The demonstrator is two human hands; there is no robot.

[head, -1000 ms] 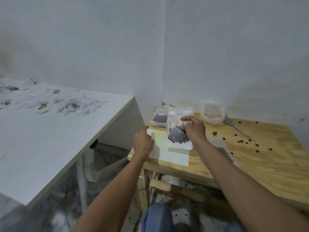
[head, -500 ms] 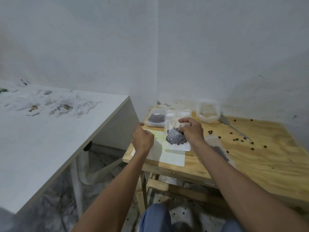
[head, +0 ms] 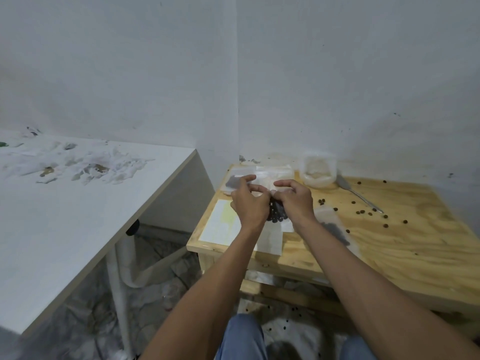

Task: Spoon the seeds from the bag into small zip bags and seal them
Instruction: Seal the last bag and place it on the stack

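A small clear zip bag holding dark round seeds stands on the wooden table, between my two hands. My left hand and my right hand both pinch its top edge, fingertips nearly meeting. A larger clear bag with dark seeds lies flat just right of my right forearm. A metal spoon rests on the table behind it. Loose seeds are scattered around the spoon.
Flat zip bags, one with dark contents, lie at the table's back left. A clear plastic tub stands by the wall. White paper sheets lie at the front left. A white desk stands on the left.
My left hand has come over from the paper sheet to the seed bag's top, joining my right hand there. The bag stays in place.
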